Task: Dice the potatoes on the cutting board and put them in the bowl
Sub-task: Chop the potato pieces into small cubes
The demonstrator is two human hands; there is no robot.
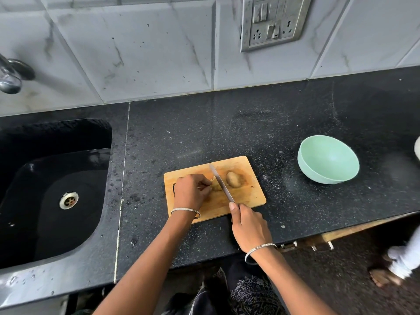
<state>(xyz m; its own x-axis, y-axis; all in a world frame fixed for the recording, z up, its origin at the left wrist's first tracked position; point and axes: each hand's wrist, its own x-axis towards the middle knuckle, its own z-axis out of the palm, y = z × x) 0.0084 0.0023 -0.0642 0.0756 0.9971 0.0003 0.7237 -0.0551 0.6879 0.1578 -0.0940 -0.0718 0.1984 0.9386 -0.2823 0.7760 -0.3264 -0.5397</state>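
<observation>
The left grip (191,192) pinches a potato piece (216,187) steady so the knife (221,183), grasped by the right grip (248,226), can cut cleanly.

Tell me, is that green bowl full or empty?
Empty: the green bowl shows only its bare, smooth inner wall, and nothing lies inside it.

Cutting board (247,196) on counter (261,123); two potatoes (232,179) on board; bowl (328,159) right; sink (52,192) left.

knife (222,183) handle: hidden in right grip (248,226) | cut potato (216,187): partly behind blade | tap (9,84): cropped left edge
</observation>
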